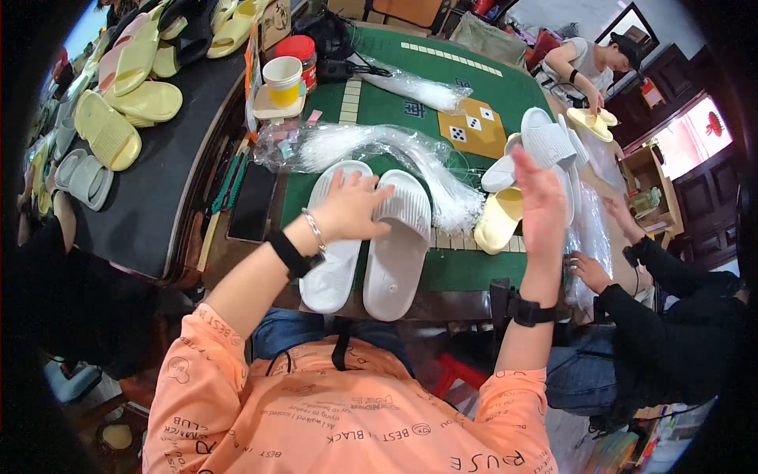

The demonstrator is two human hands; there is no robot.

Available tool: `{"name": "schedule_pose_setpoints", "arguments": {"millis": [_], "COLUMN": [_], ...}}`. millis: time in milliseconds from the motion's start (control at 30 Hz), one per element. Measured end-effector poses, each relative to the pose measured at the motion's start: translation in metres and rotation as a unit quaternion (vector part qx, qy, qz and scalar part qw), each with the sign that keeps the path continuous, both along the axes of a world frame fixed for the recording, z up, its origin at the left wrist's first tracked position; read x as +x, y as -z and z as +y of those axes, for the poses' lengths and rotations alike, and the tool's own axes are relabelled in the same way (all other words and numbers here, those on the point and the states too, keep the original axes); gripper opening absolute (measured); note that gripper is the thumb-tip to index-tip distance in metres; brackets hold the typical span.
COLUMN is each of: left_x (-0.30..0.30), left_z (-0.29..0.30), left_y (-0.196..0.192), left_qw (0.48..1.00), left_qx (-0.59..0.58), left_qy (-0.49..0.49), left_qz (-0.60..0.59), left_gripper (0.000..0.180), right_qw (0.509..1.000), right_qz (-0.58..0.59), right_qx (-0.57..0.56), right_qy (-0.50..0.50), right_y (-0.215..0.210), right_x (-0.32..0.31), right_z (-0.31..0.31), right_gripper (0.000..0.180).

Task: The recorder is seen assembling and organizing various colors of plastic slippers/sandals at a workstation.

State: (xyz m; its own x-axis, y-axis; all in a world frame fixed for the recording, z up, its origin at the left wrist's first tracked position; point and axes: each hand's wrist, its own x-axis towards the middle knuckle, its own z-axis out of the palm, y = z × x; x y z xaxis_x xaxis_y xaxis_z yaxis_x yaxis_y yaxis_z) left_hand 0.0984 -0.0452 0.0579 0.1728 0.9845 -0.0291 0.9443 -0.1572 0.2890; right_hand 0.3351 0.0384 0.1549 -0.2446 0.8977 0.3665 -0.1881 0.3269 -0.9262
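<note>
Two pale grey slippers stand side by side at the table's near edge, toes pointing away. My left hand [345,209] lies over the left slipper [328,276], fingers spread across its strap and thumb reaching toward the right slipper [395,272]. Whether it presses on them I cannot tell. Raised to the right, my right hand [541,201] has its fingers stretched up, slightly blurred, with nothing seen in it. Behind and beside it are a yellow slipper [497,225] and a heap of grey slippers [546,141].
Bundles of white plastic strips [442,186] in clear bags lie across the green tabletop [458,276]. A yellow-and-white cup [283,83] and a red-lidded jar [298,51] stand back left. More slippers fill the dark left table [170,170]. Co-workers' hands [591,272] work at right.
</note>
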Motion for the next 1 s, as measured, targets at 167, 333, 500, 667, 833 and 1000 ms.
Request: {"name": "schedule_pose_setpoints", "arguments": {"millis": [167, 333, 500, 667, 833, 1000], "left_x": [-0.051, -0.051, -0.043, -0.045, -0.046, -0.046], "left_z": [0.015, 0.019, 0.008, 0.001, 0.004, 0.008], "left_y": [0.024, 0.043, 0.044, 0.039, 0.044, 0.046], "left_qw": [0.977, 0.975, 0.97, 0.974, 0.971, 0.973], "left_qx": [0.08, 0.086, 0.14, 0.117, 0.1, 0.083], "left_qy": [-0.04, -0.022, -0.012, 0.005, 0.002, 0.003], "left_qz": [-0.194, -0.203, -0.199, -0.195, -0.217, -0.215], "left_gripper": [0.051, 0.038, 0.033, 0.046, 0.052, 0.054], "right_qw": [0.936, 0.975, 0.899, 0.827, 0.837, 0.853], "right_qz": [0.261, 0.148, -0.409, -0.519, -0.483, -0.477], "right_qx": [0.023, 0.145, 0.136, 0.201, 0.203, 0.169], "right_qy": [-0.236, -0.076, 0.074, -0.076, -0.156, -0.126], "right_y": [-0.054, -0.047, 0.014, 0.055, 0.086, 0.087], "right_x": [0.011, -0.011, -0.01, -0.006, -0.011, 0.003], "right_z": [-0.057, -0.051, -0.015, -0.025, -0.029, -0.021], "right_gripper": [0.024, 0.02, 0.015, 0.035, 0.043, 0.024]}}
